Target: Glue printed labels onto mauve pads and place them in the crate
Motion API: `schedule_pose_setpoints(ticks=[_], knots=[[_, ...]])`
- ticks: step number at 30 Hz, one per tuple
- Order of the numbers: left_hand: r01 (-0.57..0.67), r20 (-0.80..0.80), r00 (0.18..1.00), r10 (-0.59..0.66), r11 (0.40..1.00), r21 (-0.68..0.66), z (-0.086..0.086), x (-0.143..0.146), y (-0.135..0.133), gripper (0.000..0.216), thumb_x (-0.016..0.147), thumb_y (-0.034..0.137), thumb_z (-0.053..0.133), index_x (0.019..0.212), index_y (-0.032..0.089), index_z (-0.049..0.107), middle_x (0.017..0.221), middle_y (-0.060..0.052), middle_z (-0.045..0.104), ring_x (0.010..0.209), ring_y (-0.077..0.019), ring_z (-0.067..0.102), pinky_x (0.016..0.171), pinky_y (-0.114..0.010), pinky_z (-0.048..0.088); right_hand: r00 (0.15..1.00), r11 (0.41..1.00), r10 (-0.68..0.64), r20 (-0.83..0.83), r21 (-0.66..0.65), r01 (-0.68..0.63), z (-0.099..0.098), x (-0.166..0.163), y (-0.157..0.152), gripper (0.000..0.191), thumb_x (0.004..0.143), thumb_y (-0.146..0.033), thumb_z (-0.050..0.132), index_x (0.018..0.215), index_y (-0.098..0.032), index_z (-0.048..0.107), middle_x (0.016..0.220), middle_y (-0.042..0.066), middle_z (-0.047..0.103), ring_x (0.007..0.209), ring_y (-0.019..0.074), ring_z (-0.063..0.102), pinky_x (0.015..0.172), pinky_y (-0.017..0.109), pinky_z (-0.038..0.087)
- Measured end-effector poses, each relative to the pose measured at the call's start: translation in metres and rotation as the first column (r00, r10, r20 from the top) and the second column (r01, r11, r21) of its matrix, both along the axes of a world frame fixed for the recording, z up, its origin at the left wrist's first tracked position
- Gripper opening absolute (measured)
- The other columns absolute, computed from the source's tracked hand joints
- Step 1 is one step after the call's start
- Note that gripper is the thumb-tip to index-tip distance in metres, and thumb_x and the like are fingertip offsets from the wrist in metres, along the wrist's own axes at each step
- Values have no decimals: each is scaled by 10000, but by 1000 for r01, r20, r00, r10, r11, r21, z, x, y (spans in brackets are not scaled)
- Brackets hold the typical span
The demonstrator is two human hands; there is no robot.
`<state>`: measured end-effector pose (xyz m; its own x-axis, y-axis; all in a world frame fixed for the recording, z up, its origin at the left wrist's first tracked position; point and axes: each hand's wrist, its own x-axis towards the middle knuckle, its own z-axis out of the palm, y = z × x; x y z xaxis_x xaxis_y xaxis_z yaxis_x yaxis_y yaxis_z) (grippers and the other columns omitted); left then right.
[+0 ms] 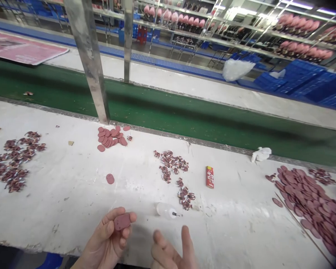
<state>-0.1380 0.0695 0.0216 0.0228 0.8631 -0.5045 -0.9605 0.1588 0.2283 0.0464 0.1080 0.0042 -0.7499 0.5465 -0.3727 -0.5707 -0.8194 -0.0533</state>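
Hands are showing at the bottom of the picture, over a white table [58,209]. The left hand [108,241] is holding a flat pink piece [122,221]. Its fingers are curling around the piece, and the thumb is pressing on the top edge, so the piece is sitting tight between thumb and fingers, just above the near edge of the table. The right hand [170,252] is sitting just beside it with nothing in it. Its fingers are spreading apart and pointing up, and part of the hand is getting cut off by the bottom of the picture.

A small clear bottle [165,210] is lying on its side near the right hand. A red lighter [210,177] is lying farther back on the table. Between them, little dark red bits [173,164] are sitting in small heaps. One single pink piece [110,179] is lying alone, and a small pile of pink pieces [111,137] is sitting behind it, next to a shiny metal post [92,71]. More dark red bits [14,160] are spreading out on the far left. A big pile of pink pieces [305,198] is covering the right side of the table. A crumpled white scrap [261,154] is lying by the green belt [184,112] that is running along the back of the table. Racks with pink things [302,26] are standing far behind.
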Motion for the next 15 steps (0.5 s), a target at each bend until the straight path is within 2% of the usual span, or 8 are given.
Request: schedule_pose_setpoints(ticks=[3, 5, 7, 9, 12, 15], knots=[[1, -5, 1000, -1, 1000, 0, 1, -1, -3, 304, 627, 292, 948, 898, 222, 827, 919, -57, 837, 661, -60, 694, 585, -85, 544, 994, 993, -108, 1, -48, 108, -12, -12, 10, 778, 821, -730, 631, 1165, -35, 697, 583, -135, 404, 361, -33, 204, 291, 27, 116], [6, -7, 1000, -6, 1000, 4, 1, -2, -4, 305, 625, 291, 949, 896, 222, 827, 915, -56, 837, 652, -57, 691, 587, -84, 542, 975, 974, -219, 23, -45, 220, -14, -23, 17, 653, 868, -644, 644, 1163, -63, 682, 618, -139, 411, 393, -55, 307, 328, -25, 136], [12, -15, 1000, -12, 1000, 10, 1, -3, -5, 303, 631, 291, 944, 903, 227, 826, 923, -54, 839, 658, -57, 700, 597, -81, 546, 955, 956, -293, 51, -17, 294, -9, -33, 23, 466, 918, -533, 662, 1082, -99, 703, 598, -145, 403, 402, -61, 346, 351, -30, 169], [20, -26, 999, -19, 1000, 17, 2, -2, -6, 291, 646, 285, 934, 911, 233, 826, 946, -56, 841, 682, -67, 721, 615, -85, 557, 947, 951, -309, 90, 25, 308, 1, -38, 26, 382, 925, -490, 685, 987, -116, 723, 563, -140, 420, 368, -41, 333, 323, 16, 205], [47, -41, 998, -46, 998, 37, 4, 5, -5, 273, 669, 267, 918, 923, 236, 825, 1003, -79, 835, 728, -96, 757, 635, -104, 575, 926, 942, -332, 180, 117, 315, 25, -37, 24, 408, 901, -547, 692, 945, -144, 745, 530, -92, 534, 323, 12, 418, 307, 104, 342], [87, -32, 996, -85, 994, 71, 7, 17, -2, 287, 666, 271, 920, 934, 240, 824, 1025, -88, 830, 784, -135, 781, 639, -125, 585, 833, 889, -445, 328, 272, 368, 54, -30, 17, 378, 791, -555, 793, 924, -203, 756, 528, -47, 630, 350, 94, 566, 341, 172, 469]])
